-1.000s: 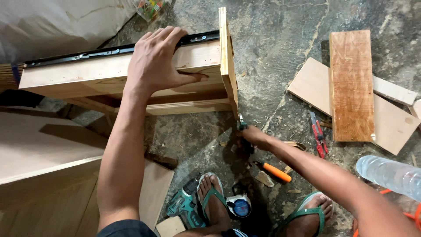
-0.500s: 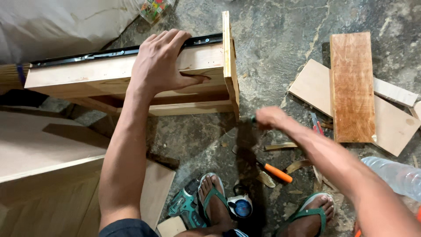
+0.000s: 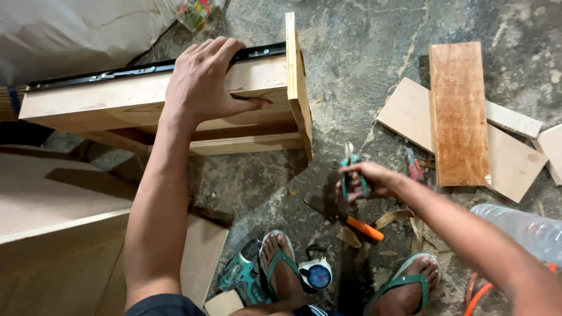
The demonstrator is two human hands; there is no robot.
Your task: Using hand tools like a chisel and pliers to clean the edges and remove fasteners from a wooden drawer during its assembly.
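While blurred, pliers (image 3: 353, 169) in right hand (image 3: 374, 180).

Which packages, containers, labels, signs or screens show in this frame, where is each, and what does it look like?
Clear plastic bag of small multicoloured pieces: top edge, on the floor behind the wooden drawer box; crumpled.
Clear plastic water bottle: right edge, lying on its side by the right forearm; ribbed, see-through.
Round tape measure: between the sandalled feet; white case, blue round face label.
No signs or screens in view.
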